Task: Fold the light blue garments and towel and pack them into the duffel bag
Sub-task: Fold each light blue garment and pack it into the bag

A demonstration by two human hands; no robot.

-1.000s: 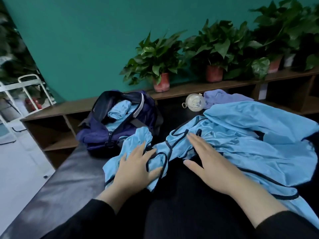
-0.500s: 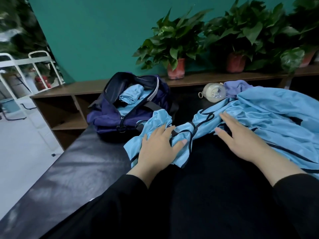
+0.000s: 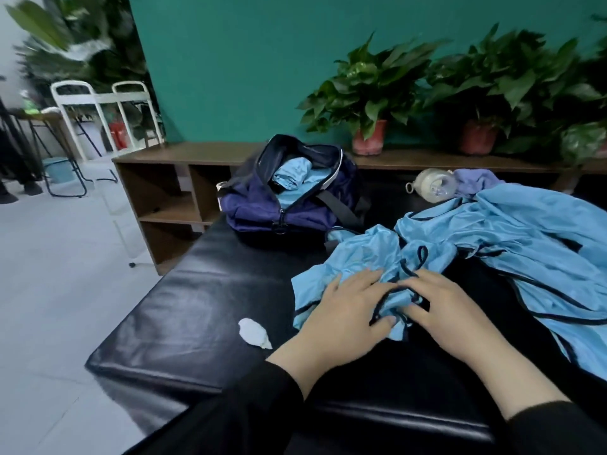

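A light blue satin garment (image 3: 525,238) with dark piping lies crumpled over the right half of the black padded table (image 3: 197,307). Its near end is bunched at the table's middle. My left hand (image 3: 348,313) rests flat on that bunched end, fingers spread. My right hand (image 3: 450,310) lies right beside it, fingers laid on the same bunched cloth and its dark piping. The navy duffel bag (image 3: 262,208) stands open at the table's far side. A folded light blue piece (image 3: 292,174) sits inside it.
A crumpled white tissue (image 3: 254,333) lies on the table left of my hands. A clear round bottle (image 3: 433,185) and a lilac cloth (image 3: 476,182) lie at the far edge. A wooden shelf (image 3: 197,152) with potted plants (image 3: 371,93) runs behind. White chairs (image 3: 98,110) stand at the left.
My right hand has slid left along the garment until it lies beside my left hand. The cloth between them has bunched up. My view has swung left.
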